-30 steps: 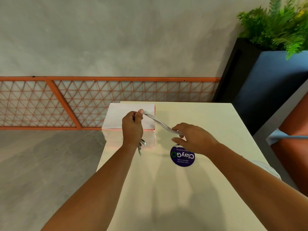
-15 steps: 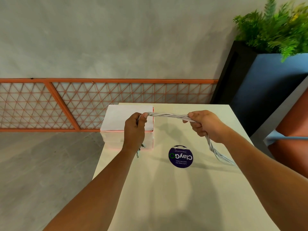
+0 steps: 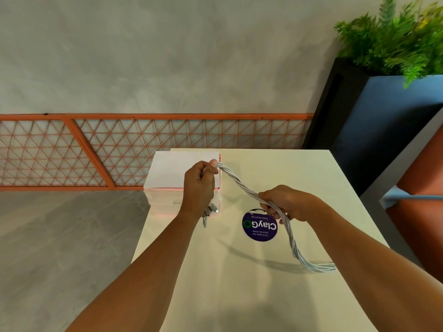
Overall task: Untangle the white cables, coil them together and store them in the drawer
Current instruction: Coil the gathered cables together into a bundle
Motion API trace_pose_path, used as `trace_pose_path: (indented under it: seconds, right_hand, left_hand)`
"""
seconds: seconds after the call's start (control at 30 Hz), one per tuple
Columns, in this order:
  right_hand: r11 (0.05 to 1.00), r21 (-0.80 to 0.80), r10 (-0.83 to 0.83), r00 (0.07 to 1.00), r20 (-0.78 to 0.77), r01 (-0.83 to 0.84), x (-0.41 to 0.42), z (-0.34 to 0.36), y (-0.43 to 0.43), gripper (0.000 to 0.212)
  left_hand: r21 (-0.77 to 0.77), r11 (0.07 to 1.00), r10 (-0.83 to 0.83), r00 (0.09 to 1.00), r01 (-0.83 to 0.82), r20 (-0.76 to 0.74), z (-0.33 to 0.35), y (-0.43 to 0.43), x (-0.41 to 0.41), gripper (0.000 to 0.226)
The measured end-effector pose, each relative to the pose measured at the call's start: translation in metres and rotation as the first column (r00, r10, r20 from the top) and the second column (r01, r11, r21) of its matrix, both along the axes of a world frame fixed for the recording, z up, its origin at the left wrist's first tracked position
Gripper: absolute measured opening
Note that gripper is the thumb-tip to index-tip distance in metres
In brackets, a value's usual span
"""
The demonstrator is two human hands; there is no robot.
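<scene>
The white cables (image 3: pixel 239 185), twisted into one rope-like bundle, were held above the desk (image 3: pixel 239 295) between two hands kept apart. The upper end was gripped in the left hand (image 3: pixel 199 185), fingers curled round it, with the connector plugs (image 3: pixel 211 210) hanging below the wrist. Lower down, the bundle was clasped in the right hand (image 3: pixel 287 202), and its loose tail was trailed onto the desk beside a round purple sticker (image 3: pixel 260 227). The small drawer box (image 3: pixel 167 173) was set at the desk's far left corner.
</scene>
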State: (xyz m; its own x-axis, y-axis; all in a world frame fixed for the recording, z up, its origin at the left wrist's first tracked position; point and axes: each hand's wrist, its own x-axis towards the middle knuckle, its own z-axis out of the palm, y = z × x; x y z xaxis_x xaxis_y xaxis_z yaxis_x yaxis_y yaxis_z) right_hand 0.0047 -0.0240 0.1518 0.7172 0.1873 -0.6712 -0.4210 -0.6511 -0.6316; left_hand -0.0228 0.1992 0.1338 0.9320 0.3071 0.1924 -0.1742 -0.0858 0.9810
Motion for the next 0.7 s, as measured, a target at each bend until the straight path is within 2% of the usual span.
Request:
trace_pose_path:
  seconds: [0.07, 0.13, 0.17, 0.23, 0.3, 0.37, 0.5, 0.57, 0.7]
  right_hand:
    - [0.996, -0.065, -0.064, 0.996, 0.066, 0.068, 0.002, 0.002, 0.004, 0.040]
    - [0.984, -0.048, -0.164, 0.982, 0.098, 0.169, 0.004, 0.003, 0.006, 0.038]
    - [0.975, -0.010, -0.220, 0.972, 0.086, 0.221, 0.006, 0.004, 0.007, 0.037]
    - [0.939, 0.117, -0.321, 0.946, -0.035, 0.323, 0.009, 0.008, 0.007, 0.039]
    - [0.876, 0.269, -0.351, 0.912, -0.213, 0.400, 0.013, 0.010, 0.005, 0.041]
    - [0.788, 0.412, -0.312, 0.873, -0.375, 0.458, 0.015, 0.011, 0.004, 0.044]
    - [0.620, 0.567, -0.177, 0.801, -0.572, 0.542, 0.010, 0.004, 0.006, 0.042]
    - [0.618, 0.567, -0.137, 0.785, -0.604, 0.544, 0.003, -0.007, 0.013, 0.039]
    - [0.698, 0.503, -0.071, 0.749, -0.658, 0.509, -0.014, -0.029, 0.035, 0.033]
  left_hand:
    - [-0.167, 0.985, -0.056, 0.995, 0.041, -0.082, 0.002, -0.001, -0.003, 0.035]
    - [-0.303, 0.950, -0.121, 0.983, 0.074, -0.138, 0.004, -0.001, -0.005, 0.036]
    - [-0.339, 0.937, -0.143, 0.979, 0.086, -0.146, 0.005, 0.000, -0.006, 0.036]
    - [-0.358, 0.928, -0.160, 0.977, 0.100, -0.143, 0.005, 0.001, -0.007, 0.034]
    - [-0.335, 0.936, -0.160, 0.979, 0.110, -0.126, 0.002, 0.000, -0.008, 0.031]
    - [-0.287, 0.952, -0.143, 0.985, 0.109, -0.099, -0.001, -0.003, -0.010, 0.028]
    - [-0.166, 0.985, -0.055, 0.996, 0.044, -0.066, -0.004, -0.007, -0.010, 0.024]
    - [-0.090, 0.996, -0.019, 0.999, 0.016, -0.032, 0.000, -0.009, -0.011, 0.023]
    - [-0.020, 0.998, -0.062, 0.998, 0.063, 0.015, 0.004, -0.016, -0.007, 0.025]
